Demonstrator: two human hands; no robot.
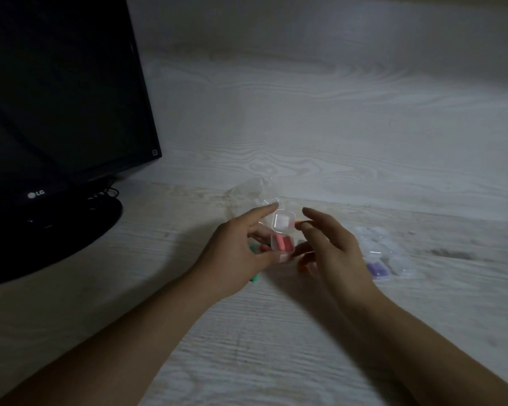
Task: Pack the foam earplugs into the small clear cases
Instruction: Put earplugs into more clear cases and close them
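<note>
Desk [364, 142]: one open case [282, 237], two pink earplugs [370, 247].

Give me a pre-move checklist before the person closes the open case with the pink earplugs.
1. Pink earplugs lie inside the open case: ok.
2. Left hand grips the case: ok.
3. Lid stands open, nothing across it: ok.
4. Right hand free to press the lid: cannot tell; something orange shows at its fingertips.
5. Earplugs sit below the rim: cannot tell, blurred.
6. Room beside the packed purple case on the table: ok.
</note>
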